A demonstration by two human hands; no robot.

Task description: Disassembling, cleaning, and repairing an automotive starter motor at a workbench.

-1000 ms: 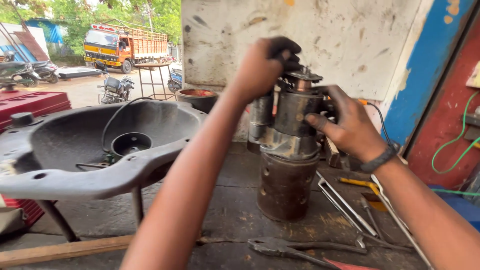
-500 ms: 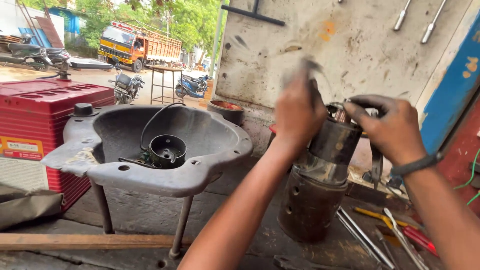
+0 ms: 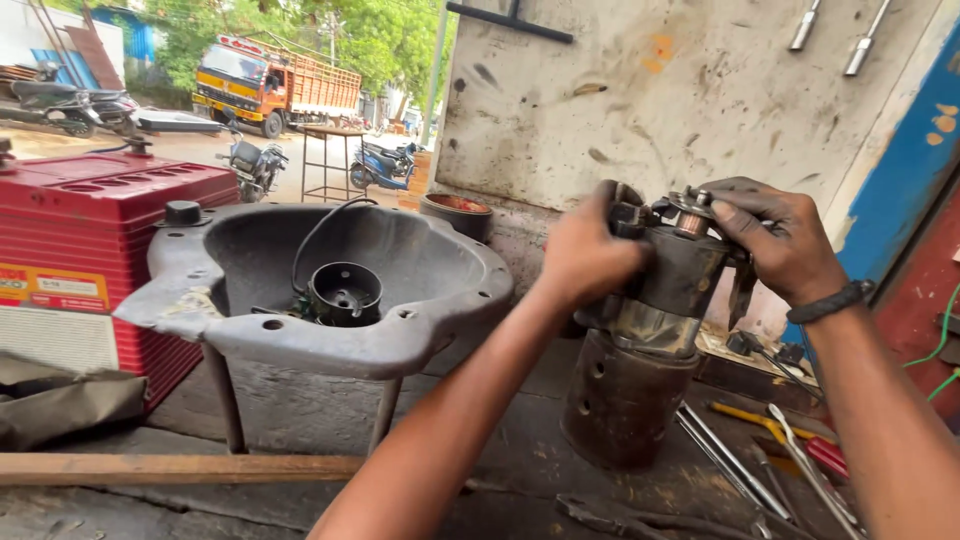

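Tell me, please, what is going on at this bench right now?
A person is working with both bare hands on a grimy motor unit that stands upright on a dark perforated metal cylinder. The left hand grips its upper side, while the right hand holds the top end, fingers by the copper-coloured shaft tip. A bowl-shaped grey housing on legs sits to the left, and loose tools lie on the bench at right.

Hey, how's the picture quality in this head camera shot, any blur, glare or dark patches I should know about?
Head view: even daylight, no hard glare; the left hand and right hand on the motor assembly are slightly soft, seemingly from motion; the bowl-shaped metal housing is sharp; the street behind with the truck is bright and a little washed out; the bench low down lies in dimmer shade.
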